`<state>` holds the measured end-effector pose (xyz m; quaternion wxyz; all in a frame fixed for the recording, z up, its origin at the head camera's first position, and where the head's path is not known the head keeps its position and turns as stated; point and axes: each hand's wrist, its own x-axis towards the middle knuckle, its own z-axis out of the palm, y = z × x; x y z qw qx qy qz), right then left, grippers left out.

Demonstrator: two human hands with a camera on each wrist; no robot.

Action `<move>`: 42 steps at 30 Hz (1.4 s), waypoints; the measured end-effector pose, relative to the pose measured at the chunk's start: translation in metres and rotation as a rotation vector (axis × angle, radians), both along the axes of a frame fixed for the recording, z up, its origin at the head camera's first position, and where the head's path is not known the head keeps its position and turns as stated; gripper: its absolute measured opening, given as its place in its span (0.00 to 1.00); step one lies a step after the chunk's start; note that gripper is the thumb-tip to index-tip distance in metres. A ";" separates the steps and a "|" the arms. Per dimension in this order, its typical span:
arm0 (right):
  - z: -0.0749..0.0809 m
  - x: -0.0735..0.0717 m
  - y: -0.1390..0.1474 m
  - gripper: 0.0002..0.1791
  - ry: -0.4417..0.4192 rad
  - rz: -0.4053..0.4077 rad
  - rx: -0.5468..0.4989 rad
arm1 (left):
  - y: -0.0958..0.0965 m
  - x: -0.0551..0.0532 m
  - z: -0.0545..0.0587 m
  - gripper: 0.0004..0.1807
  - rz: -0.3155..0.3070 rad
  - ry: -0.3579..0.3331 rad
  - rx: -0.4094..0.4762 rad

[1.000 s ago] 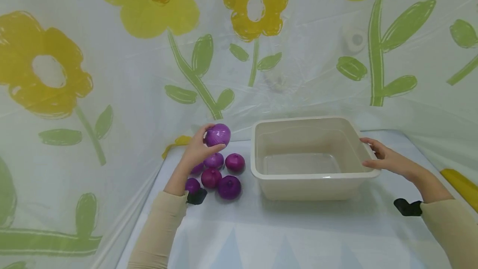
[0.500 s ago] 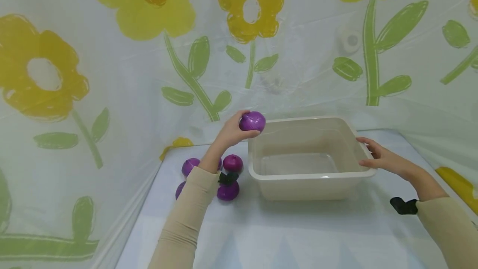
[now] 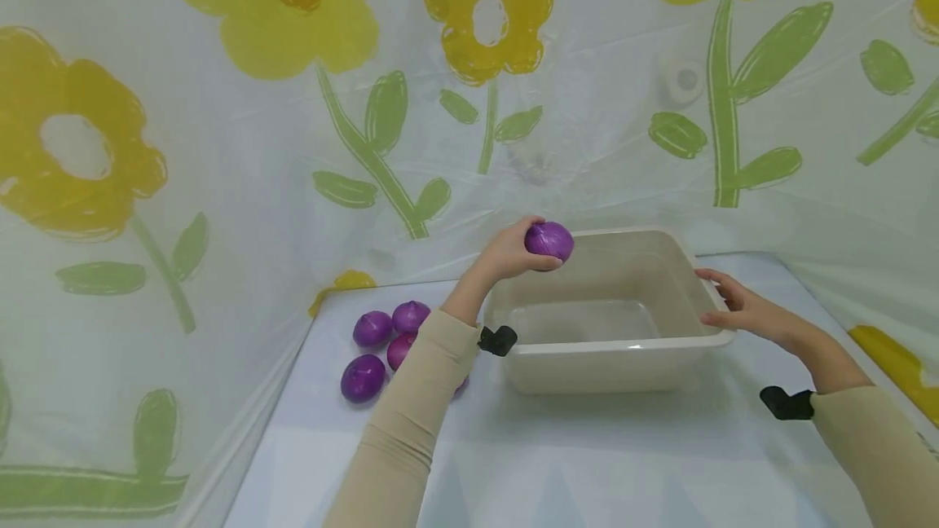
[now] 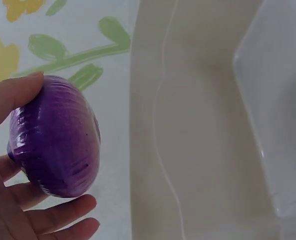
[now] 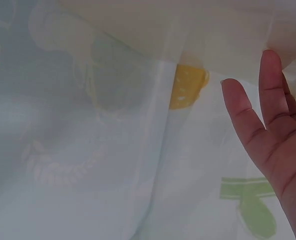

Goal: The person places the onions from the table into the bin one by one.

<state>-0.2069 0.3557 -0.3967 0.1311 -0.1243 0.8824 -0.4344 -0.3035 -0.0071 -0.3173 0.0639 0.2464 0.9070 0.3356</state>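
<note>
My left hand (image 3: pixel 508 255) holds a shiny purple onion (image 3: pixel 550 242) at the back left rim of a beige plastic basin (image 3: pixel 587 366). In the left wrist view the onion (image 4: pixel 58 140) sits between the thumb and the spread fingers, beside the basin's wall. At the basin's right end, my right hand (image 3: pixel 748 310) grips the rim with thumb and fingertips. Several more purple onions lie in a group left of the basin, among them a dark one (image 3: pixel 363 379) and a lighter one (image 3: pixel 372 329); my left forearm partly hides the group.
The basin stands on a table with a pale cloth (image 3: pixel 587 463). A translucent curtain (image 3: pixel 601 104) with printed yellow flowers hangs behind the table and at its sides. A black strap (image 3: pixel 498 341) is on the left wrist, another (image 3: pixel 786 402) on the right.
My left hand has carried the onion rightward from above the group to the basin's back left rim. My right hand has stayed on the basin's right rim.
</note>
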 end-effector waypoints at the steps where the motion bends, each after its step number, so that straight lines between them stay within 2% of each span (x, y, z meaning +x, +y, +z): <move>1: 0.000 0.000 0.000 0.43 -0.003 -0.003 0.002 | 0.003 0.000 -0.001 0.42 -0.010 0.000 -0.006; 6: -0.002 -0.002 -0.001 0.43 -0.008 -0.007 0.001 | 0.011 0.004 -0.001 0.45 -0.037 0.003 -0.041; 12: 0.000 0.000 0.001 0.43 -0.019 -0.005 -0.008 | 0.007 0.007 0.001 0.46 -0.041 0.002 -0.043; 19: 0.000 0.001 0.003 0.42 -0.025 -0.009 -0.018 | -0.007 0.010 0.003 0.45 -0.007 -0.002 -0.015; 24: -0.001 0.002 0.001 0.43 -0.040 -0.026 -0.019 | -0.027 0.012 0.001 0.43 0.031 0.005 0.032; 31: -0.002 0.003 -0.001 0.42 -0.040 -0.031 -0.018 | -0.074 0.014 -0.012 0.39 0.121 0.053 0.105; 37: -0.002 0.003 0.000 0.41 -0.031 -0.025 -0.006 | -0.110 0.019 -0.033 0.37 0.209 -0.003 0.134; 42: -0.002 0.002 -0.001 0.41 -0.030 -0.025 -0.007 | -0.129 0.027 -0.055 0.36 0.238 -0.041 0.133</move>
